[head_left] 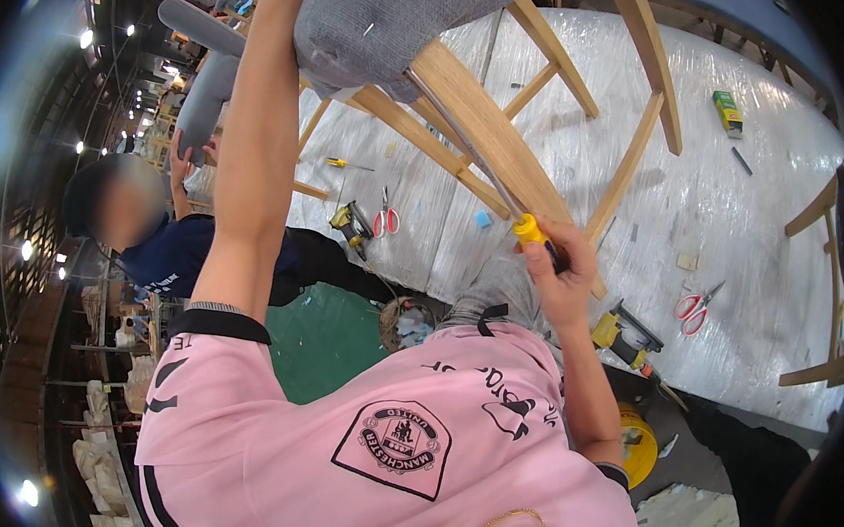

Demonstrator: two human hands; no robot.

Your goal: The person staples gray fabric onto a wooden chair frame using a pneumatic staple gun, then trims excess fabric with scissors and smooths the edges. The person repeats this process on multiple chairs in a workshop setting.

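My right hand [566, 272] is closed round the yellow and black handle of a long screwdriver [527, 226]. Its thin metal shaft runs up beside a wooden chair leg [496, 129], and its far end meets the edge of the grey fabric seat [369, 35]. The chair's legs point toward me and to the right over the wrapped table. My left arm [254, 167] reaches up along the left side of the seat. Its hand lies beyond the top edge of the picture, so its fingers are hidden.
Plastic film covers the table [670, 210]. On it lie a staple gun [625, 336], red-handled scissors [696, 312], a second staple gun [350, 227], more scissors [385, 217], another screwdriver [346, 162] and a green box [728, 112]. A co-worker [174, 245] handles grey upholstery at left.
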